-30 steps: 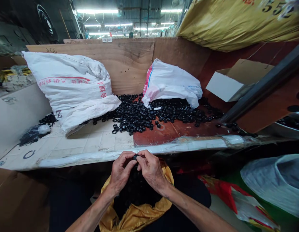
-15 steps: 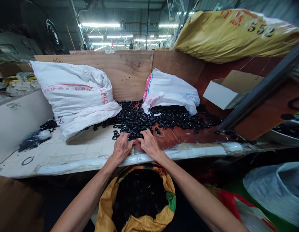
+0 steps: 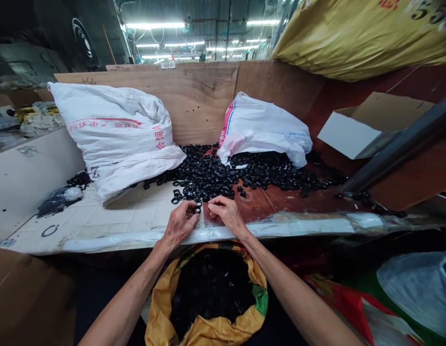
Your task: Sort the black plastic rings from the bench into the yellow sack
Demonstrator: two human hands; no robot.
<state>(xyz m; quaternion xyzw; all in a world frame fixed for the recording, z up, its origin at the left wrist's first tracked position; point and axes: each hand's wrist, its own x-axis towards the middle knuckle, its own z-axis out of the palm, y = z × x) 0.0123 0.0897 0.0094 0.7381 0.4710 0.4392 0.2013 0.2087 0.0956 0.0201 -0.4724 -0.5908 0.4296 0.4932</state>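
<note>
- Near the bench's front, the left hand (image 3: 179,223) pinches a small black ring (image 3: 197,208) between thumb and fingers, seen from my remote post; whether it is one ring or two joined, I cannot tell.
- Just right of it, the right hand (image 3: 226,216) has thumb and fingers drawn close together, a narrow gap from the left; I cannot tell whether it grips anything.
- I read the piece as in the fingers' control, though its small size leaves little to hold.
- Beyond the fingertips spreads the heap (image 3: 208,175) of black pieces, its loose near fringe just beside both hands.
- The film-wrapped edge (image 3: 129,241) runs under the wrists, where I judge a low move could snag.
- Below that edge, between the forearms, a yellow bag (image 3: 160,307) stands wide-mouthed with black pieces inside.
- Pale bench surface (image 3: 136,218) shows to the left, red surface (image 3: 277,204) to the right, giving the hands sideways room, by my judgement.
- Two white sacks, one left (image 3: 118,134) and one right (image 3: 262,127), rest over the heap's far parts; a slanting post (image 3: 399,146) bounds the right side.
</note>
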